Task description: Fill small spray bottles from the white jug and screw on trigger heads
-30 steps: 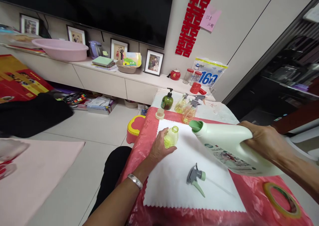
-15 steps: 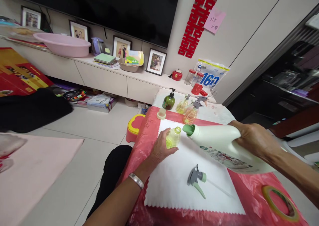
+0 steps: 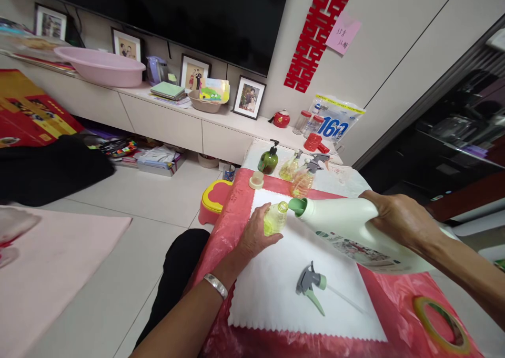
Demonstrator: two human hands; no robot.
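Lying nearest, a sprayer [image 3: 311,284] rests on open cloth [image 3: 276,300]. Left hand [image 3: 254,236] wraps the vial [image 3: 275,218] by the table's left edge; right hand [image 3: 398,218] grips the tilted jug [image 3: 347,232], spout at its mouth. Beyond, a bag [image 3: 335,122] reads "160".

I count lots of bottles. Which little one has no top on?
The small yellow bottle in the left hand; the pump bottle and two sprayers behind keep theirs.

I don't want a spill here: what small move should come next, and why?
Probably tip the big jug a little more, slowly. Its green spout sits right beside the small bottle's open neck, which the left hand steadies on the white cloth.
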